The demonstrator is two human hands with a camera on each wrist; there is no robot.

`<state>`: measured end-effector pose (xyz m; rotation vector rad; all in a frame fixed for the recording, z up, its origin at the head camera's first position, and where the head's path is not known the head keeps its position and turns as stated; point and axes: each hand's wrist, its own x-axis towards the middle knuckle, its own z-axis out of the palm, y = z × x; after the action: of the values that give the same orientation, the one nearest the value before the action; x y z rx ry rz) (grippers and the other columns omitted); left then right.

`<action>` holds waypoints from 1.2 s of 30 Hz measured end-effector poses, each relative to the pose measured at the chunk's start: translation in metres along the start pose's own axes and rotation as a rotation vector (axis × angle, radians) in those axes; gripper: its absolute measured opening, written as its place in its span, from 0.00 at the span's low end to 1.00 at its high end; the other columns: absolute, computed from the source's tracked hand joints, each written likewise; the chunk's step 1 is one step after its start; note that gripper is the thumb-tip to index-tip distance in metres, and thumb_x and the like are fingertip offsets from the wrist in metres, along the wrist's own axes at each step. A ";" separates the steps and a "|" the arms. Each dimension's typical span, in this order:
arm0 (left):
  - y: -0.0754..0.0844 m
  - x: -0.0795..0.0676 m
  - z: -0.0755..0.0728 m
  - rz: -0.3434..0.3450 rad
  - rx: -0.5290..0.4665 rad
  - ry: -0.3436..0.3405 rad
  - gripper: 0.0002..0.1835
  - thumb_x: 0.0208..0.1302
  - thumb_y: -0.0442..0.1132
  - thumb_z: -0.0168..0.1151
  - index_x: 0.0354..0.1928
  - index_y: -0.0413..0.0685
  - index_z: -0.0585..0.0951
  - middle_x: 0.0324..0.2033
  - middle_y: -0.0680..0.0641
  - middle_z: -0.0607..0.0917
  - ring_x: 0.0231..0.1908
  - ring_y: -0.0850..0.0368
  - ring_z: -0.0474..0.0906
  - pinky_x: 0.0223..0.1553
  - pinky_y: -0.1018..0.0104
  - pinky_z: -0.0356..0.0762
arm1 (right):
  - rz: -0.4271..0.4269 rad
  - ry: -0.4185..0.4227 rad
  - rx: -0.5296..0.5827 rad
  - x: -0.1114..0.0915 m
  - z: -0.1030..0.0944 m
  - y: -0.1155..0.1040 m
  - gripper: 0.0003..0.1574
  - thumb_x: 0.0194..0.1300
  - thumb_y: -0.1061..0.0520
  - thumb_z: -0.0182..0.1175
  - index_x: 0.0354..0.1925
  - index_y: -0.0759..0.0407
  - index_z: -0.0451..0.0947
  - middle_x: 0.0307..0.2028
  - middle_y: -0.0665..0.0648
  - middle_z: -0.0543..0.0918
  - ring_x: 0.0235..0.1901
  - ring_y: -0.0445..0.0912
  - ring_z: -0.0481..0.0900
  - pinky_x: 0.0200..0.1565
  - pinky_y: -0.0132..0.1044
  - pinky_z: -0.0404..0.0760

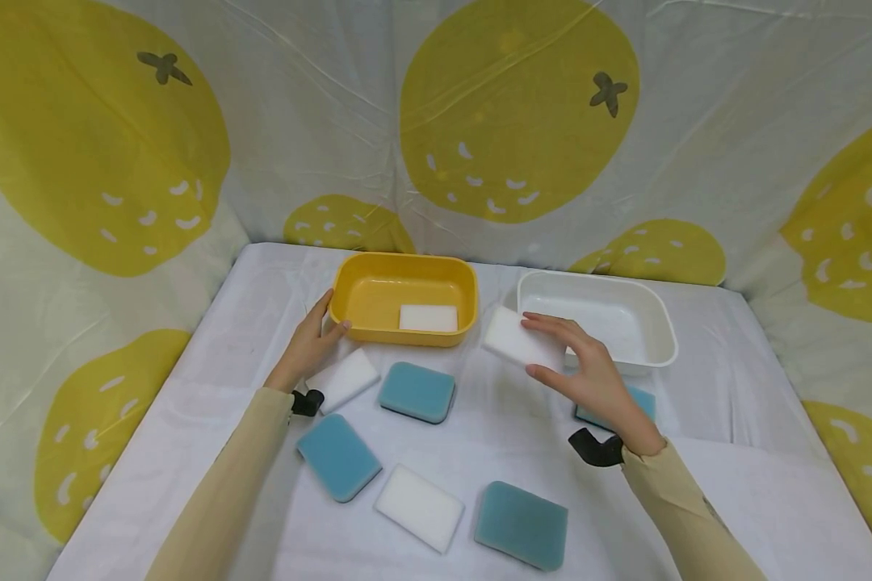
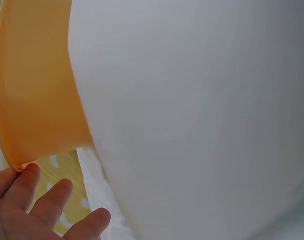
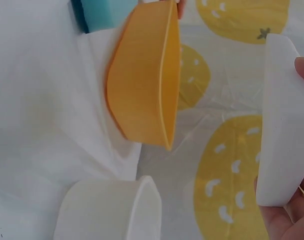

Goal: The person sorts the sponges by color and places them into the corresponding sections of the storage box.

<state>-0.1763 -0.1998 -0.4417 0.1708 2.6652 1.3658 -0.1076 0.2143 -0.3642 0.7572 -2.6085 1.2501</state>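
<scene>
- At yellow tub's (image 1: 378, 294) L end: L hand (image 1: 308, 345), thumb by the front L corner, fingers along the outer side; grip loose, fingers fairly straight & touching the rim.
- Just R of yellow tub, apart from it: R hand (image 1: 584, 355), grip pinching the held white sponge (image 1: 512, 332) btwn thumb & fingers – sponge tilted, up off the bench (image 1: 472, 436); R wrist cam shows digits near both its ends.
- Inside yellow tub, front R corner: 2nd white sponge (image 1: 428, 318).
- Further R of yellow tub: white tub (image 1: 625, 311), upright; R hand & held sponge overlap its near L part in head view.
- Just in front of yellow tub: 1st blue sponge (image 1: 417, 392); to its front L, 3rd white sponge (image 1: 345, 378), pt. hidden by L wrist.
- Farther in front of yellow tub, L to R: 2nd blue sponge (image 1: 339, 458), 4th white sponge (image 1: 419, 508), 3rd blue sponge (image 1: 521, 526) – all well apart from the tub.
- Front R of yellow tub: 4th blue sponge (image 1: 643, 401), mostly hidden behind R hand & wrist.
- Behind yellow tub: lemon-print cloth (image 1: 320, 121), hanging w/ creases.
</scene>
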 end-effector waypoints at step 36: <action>0.000 0.000 0.000 0.009 -0.002 -0.003 0.42 0.72 0.49 0.53 0.76 0.47 0.42 0.73 0.39 0.47 0.72 0.43 0.43 0.68 0.44 0.44 | -0.050 -0.047 0.044 0.071 0.020 0.005 0.34 0.55 0.60 0.71 0.60 0.54 0.75 0.61 0.53 0.74 0.61 0.49 0.67 0.60 0.48 0.66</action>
<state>-0.1767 -0.2002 -0.4420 0.1842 2.6642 1.3690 -0.1696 0.1753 -0.3560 0.8650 -2.5895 1.2951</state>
